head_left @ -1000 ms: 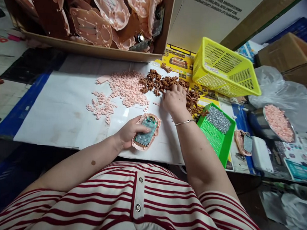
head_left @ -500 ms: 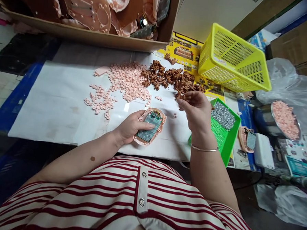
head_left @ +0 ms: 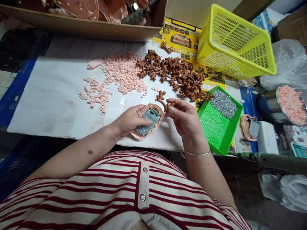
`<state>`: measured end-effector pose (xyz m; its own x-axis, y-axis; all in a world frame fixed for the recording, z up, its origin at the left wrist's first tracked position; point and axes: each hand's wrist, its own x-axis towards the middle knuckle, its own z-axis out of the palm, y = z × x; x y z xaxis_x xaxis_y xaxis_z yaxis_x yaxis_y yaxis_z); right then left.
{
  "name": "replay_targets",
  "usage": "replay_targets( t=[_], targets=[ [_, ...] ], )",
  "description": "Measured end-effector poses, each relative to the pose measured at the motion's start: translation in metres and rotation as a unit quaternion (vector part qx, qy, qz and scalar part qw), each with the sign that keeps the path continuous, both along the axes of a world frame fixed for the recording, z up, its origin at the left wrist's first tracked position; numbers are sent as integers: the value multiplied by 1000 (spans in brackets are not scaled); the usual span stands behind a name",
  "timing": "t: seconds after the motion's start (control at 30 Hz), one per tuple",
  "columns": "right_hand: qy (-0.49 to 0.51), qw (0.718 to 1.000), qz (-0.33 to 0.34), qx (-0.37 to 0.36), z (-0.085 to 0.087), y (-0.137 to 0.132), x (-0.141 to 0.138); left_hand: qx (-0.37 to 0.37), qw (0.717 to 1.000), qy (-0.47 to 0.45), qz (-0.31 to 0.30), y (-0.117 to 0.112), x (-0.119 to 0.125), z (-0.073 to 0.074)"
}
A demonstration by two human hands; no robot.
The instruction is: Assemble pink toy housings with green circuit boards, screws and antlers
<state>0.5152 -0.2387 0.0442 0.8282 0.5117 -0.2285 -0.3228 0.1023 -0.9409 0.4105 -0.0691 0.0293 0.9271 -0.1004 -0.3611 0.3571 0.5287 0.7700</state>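
My left hand grips a pink plastic shell half, its thumb pressed on the green circuit board fitted inside. Coloured wires show at the board's upper end. Between the thumb and fingers of my right hand is a brown antler-shaped plastic piece, close to the shell's upper right edge. Whether the piece touches the shell I cannot tell. Beyond my hands lie a heap of brown antler-shaped pieces and a heap of small pink plastic rings.
A green tray holding small silvery screws stands to the right. Behind it is a yellow basket. A cardboard box of shell parts sits at the back left. A metal container of pink pieces and another shell are at far right.
My right hand has moved away from the brown heap, left and toward me, carrying an antler-shaped piece to the shell. My left hand keeps its hold on the shell. The camera view has shifted slightly.
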Motion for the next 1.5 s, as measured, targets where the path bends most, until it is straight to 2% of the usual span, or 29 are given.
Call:
replay_targets(
  t=[0.37,0.6,0.77,0.83,0.93,1.0,1.2,1.5],
  targets=[
    [-21,1000,-2,-20,-4,-1,-6,-9,1000,6,1,0,0,-1],
    [-100,994,22,-42,-14,-3,-4,-58,998,10,-6,1,1,-1],
    [-178,980,-7,-84,-18,-3,-10,-67,998,2,-16,4,0,1],
    [-159,984,13,-79,-16,-5,-11,-69,997,4,-29,5,-1,2],
    [-54,996,63,-39,-10,-8,-8,-53,998,5,-46,4,-1,2],
    [-22,998,62,-20,-5,-7,-6,-28,998,2,-63,3,-1,2],
    [-11,997,71,-42,-1,8,-4,26,995,3,-94,2,-2,0],
    [-27,996,78,-28,-13,7,-1,3,995,29,-98,4,0,2]
  ],
)
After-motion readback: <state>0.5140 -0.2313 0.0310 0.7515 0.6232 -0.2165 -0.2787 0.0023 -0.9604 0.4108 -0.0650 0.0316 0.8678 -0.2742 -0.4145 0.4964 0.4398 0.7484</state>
